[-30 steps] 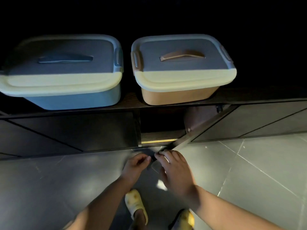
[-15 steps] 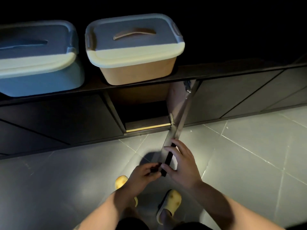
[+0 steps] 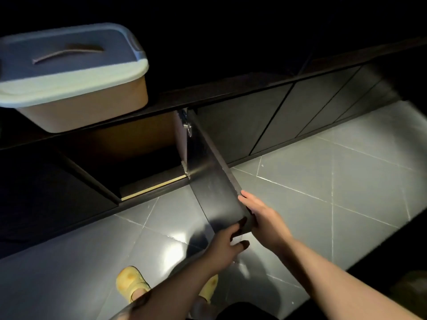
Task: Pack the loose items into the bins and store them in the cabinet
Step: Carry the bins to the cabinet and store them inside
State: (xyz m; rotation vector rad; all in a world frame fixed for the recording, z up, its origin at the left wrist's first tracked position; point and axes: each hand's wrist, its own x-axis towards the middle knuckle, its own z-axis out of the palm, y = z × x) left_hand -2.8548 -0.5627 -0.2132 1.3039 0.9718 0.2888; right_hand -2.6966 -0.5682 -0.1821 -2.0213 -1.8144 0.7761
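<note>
A tan bin (image 3: 87, 112) with a pale lid (image 3: 69, 65) and a brown handle stands on top of the low dark cabinet (image 3: 254, 93). Below it one compartment (image 3: 129, 153) is open and dark inside. Its dark door (image 3: 215, 188) swings out toward me over the floor. My left hand (image 3: 227, 245) grips the door's free end from the near side. My right hand (image 3: 263, 218) holds the same end from the right, fingers laid along its edge. The blue bin is out of view.
Closed dark door panels (image 3: 300, 116) run along the cabinet to the right. Glossy grey floor tiles (image 3: 335, 192) stretch in front. My feet in yellow slippers (image 3: 131, 282) stand below the hands. The room is dim.
The door has swung from nearly closed to wide open, with both hands staying on its end. The view has shifted right, and the blue bin has left the frame.
</note>
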